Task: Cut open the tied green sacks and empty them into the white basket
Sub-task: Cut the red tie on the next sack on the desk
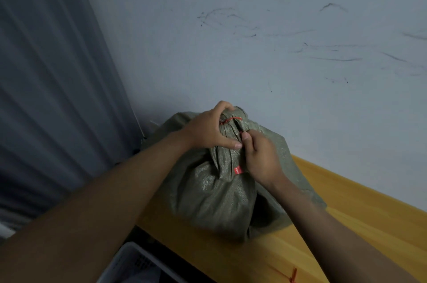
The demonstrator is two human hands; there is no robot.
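A full green woven sack stands on a yellow wooden table against the wall. Its neck is bunched and bound by a red tie, and a small red tag hangs lower down. My left hand grips the bunched neck from the left, fingers curled over its top. My right hand pinches something at the neck just below the tie; whatever it holds is hidden by its fingers. The corner of the white basket shows below the table edge at the bottom left.
A grey curtain hangs on the left, and a scuffed pale wall rises behind the table. A loose red tie lies on the table near the bottom edge.
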